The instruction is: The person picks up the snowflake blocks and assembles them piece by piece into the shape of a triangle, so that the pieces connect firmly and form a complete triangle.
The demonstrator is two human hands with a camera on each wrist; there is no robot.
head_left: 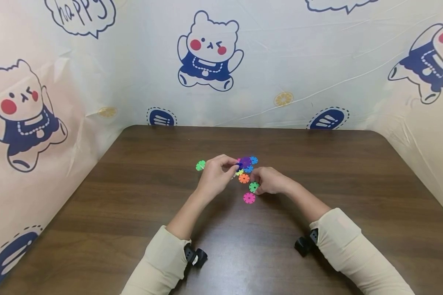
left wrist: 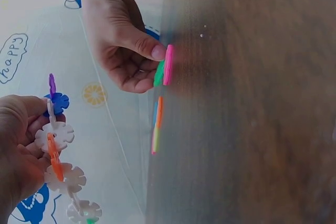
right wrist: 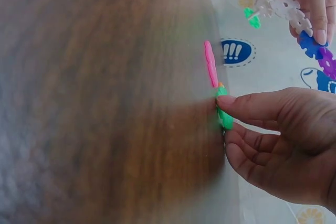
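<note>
My left hand (head_left: 215, 176) pinches the blue disc (left wrist: 61, 101) of a chain of notched plastic snowflake discs, raised over the table. From that blue one a purple disc (head_left: 245, 162) sticks out at one end. Toward the other end run white discs (left wrist: 62, 135) and an orange disc (left wrist: 54, 158), with a green disc (head_left: 200, 165) at the tip. My right hand (head_left: 272, 181) has thumb and fingers on the edges of a loose green disc (right wrist: 224, 113) low at the tabletop. Just in front of it lies a pink disc (head_left: 249, 198).
On the brown table (head_left: 133, 229) an orange disc (head_left: 244, 178), a yellow disc (head_left: 239, 173) and blue discs (head_left: 254, 160) lie close between the hands, partly covered by the chain. A printed cloth (head_left: 266, 61) hangs behind the table and along its sides.
</note>
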